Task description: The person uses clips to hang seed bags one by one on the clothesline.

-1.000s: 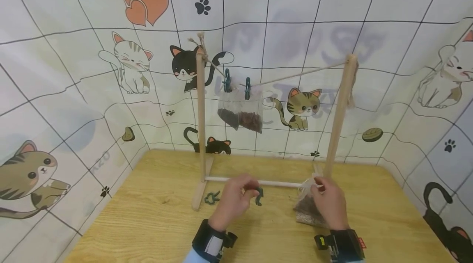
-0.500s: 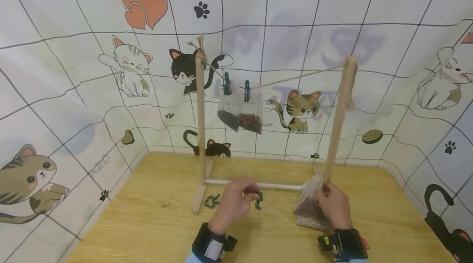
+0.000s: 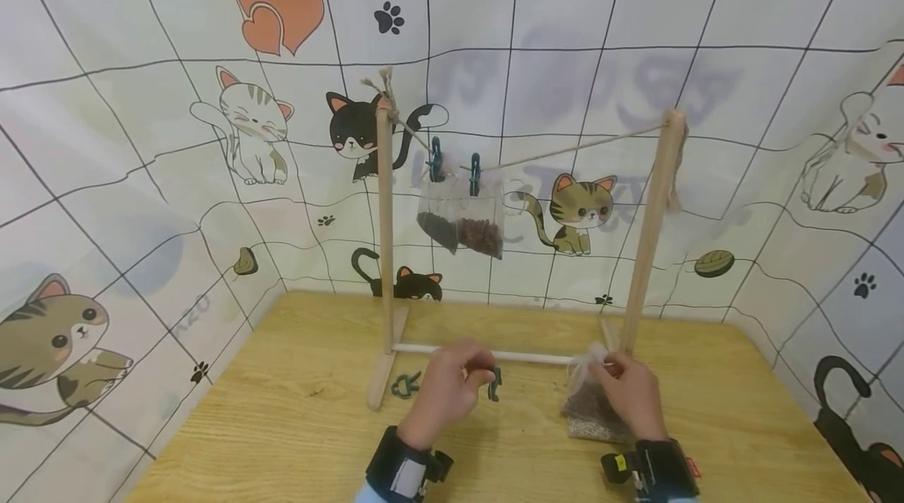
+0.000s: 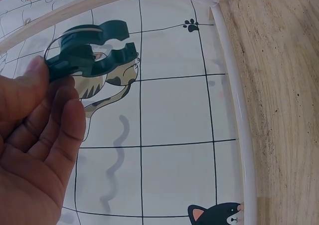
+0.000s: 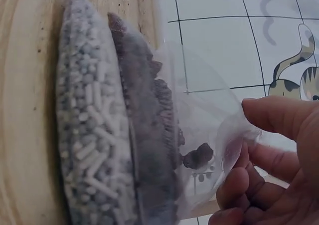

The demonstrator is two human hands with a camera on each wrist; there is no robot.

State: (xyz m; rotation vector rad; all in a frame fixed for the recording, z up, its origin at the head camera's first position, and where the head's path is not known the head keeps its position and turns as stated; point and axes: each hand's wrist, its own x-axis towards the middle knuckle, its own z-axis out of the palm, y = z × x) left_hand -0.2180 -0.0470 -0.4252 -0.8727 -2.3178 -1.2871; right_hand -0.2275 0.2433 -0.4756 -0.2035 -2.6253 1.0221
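Fingers [image 4: 74, 122] pinch clip [image 4: 77, 60] left, bag [image 5: 157, 135] right; only right-wrist view resolves white pellets [image 5: 94, 130].

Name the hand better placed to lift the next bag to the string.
Probably the right hand: it pinches the top of the dark-filled bag, while the left hand holds a green clip.

The head view is bright and even, with soft shadows on the wooden table [image 3: 282, 409]; the cat-printed cloth [image 3: 169, 197] looks stretched toward the left edge. The right wrist view is dimmer, the pellet bag [image 5: 94, 115] slightly blurred.
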